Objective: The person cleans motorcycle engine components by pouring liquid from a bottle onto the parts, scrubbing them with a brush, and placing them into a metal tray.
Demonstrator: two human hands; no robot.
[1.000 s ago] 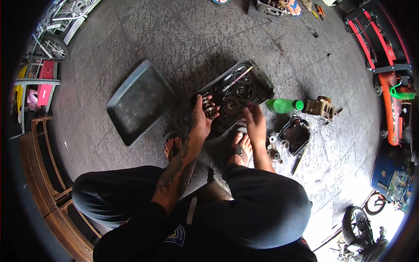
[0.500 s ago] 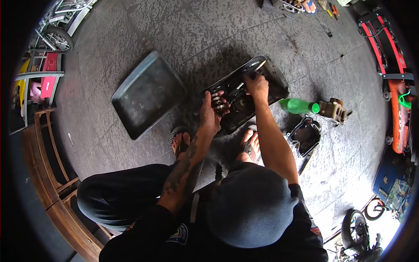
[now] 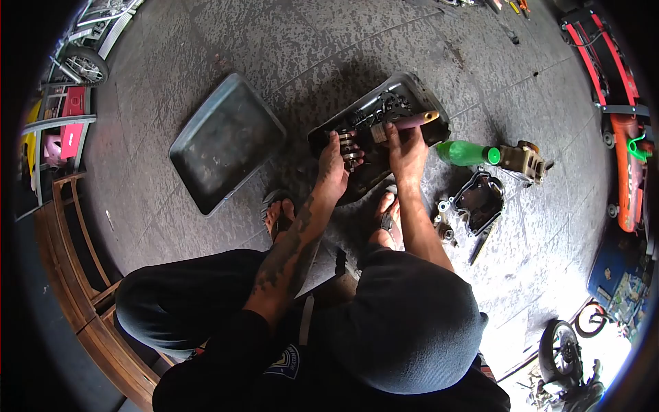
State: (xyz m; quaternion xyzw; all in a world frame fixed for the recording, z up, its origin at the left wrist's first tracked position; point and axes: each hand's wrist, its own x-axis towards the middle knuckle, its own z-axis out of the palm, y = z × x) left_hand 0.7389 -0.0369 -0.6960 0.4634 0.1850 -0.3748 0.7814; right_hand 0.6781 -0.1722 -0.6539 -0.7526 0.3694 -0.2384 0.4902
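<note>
My left hand (image 3: 333, 168) has its fingers wrapped round a metal gear shaft (image 3: 349, 150) with several toothed wheels, above the near-left part of a dark tray (image 3: 364, 104). In my right hand (image 3: 408, 156) is a paintbrush (image 3: 416, 121), held by its handle. The brush's bristles point left, toward the gear shaft, and stand a little apart from it. Dark metal parts (image 3: 390, 106) lie in the tray beyond both hands; their exact kinds are hard to make out.
A second dark tray (image 3: 180, 147) lies to the left. At right are a green bottle (image 3: 469, 152) on its side, a metal engine part (image 3: 522, 163), an open cover (image 3: 482, 200) and a small metal part (image 3: 445, 223). A wooden bench (image 3: 72, 275) borders the left.
My right hand has come up out of the tray and now shows the brush with its bristles turned left. My left hand still grips the gear shaft.
</note>
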